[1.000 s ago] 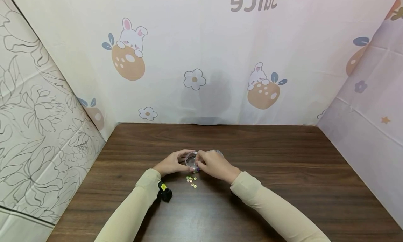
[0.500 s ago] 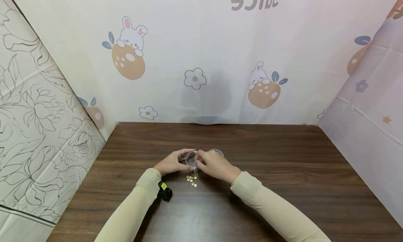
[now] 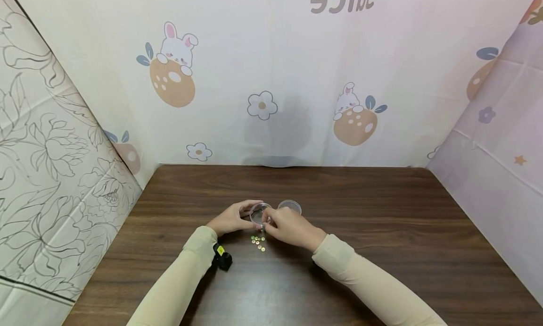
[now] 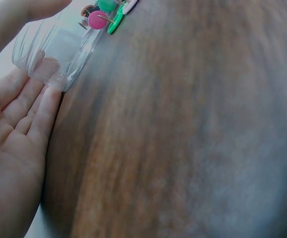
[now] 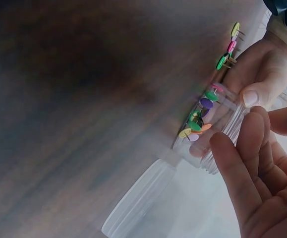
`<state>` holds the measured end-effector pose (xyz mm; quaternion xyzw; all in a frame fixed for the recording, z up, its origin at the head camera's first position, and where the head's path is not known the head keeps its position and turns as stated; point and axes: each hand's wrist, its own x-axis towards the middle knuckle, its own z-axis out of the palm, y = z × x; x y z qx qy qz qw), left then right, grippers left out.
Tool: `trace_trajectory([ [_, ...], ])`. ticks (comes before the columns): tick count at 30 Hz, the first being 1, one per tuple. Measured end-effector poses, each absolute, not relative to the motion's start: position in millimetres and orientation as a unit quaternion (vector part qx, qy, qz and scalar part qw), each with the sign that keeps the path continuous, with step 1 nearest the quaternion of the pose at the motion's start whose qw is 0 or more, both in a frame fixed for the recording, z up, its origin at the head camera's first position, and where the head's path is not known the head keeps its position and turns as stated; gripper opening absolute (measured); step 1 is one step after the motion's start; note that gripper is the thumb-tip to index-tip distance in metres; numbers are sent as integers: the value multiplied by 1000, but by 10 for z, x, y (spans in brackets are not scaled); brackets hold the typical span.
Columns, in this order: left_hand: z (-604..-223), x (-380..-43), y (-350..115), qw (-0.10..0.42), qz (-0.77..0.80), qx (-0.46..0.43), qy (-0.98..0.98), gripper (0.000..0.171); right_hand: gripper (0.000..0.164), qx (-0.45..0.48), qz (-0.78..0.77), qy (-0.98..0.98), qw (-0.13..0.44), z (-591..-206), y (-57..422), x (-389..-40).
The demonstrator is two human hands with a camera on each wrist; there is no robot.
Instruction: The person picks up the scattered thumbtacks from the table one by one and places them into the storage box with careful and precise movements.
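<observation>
My left hand (image 3: 231,220) holds a clear plastic jar (image 3: 257,214), thumb on its near side and fingers on its far side. Colourful thumbtacks (image 5: 197,119) lie inside it, seen through the wall in the right wrist view. My right hand (image 3: 292,228) is at the jar's mouth, its loosely bent fingers (image 5: 250,131) right by the threaded rim; no tack shows between them. A few loose thumbtacks (image 3: 257,242) lie on the table just in front of the jar. In the left wrist view, pink and green tacks (image 4: 99,20) show beside the jar's wall.
A round clear lid (image 3: 290,205) lies on the table behind my right hand, close to the jar. The dark wood-grain table (image 3: 365,198) meets a printed cloth backdrop (image 3: 297,80) at its far edge. A black wrist device (image 3: 222,258) sits at my left cuff.
My right hand has drawn slightly toward me and down, its thumb lower and apart from the forefinger, and more of the lid shows. My left hand and the jar stay put.
</observation>
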<state>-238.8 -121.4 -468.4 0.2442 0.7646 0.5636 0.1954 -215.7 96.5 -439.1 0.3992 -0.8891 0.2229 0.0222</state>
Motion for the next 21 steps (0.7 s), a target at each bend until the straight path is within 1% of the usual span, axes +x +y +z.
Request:
trace_trajectory([
  [8,-4679,-2391,-1223,190,564,258,761,72,6,422,215,-880,18,-4426,976,-2090],
  [21,-4703,-2407,-1222,183,560,272,761,71,6,469,198,-859,-49,-4461,946,-1949],
])
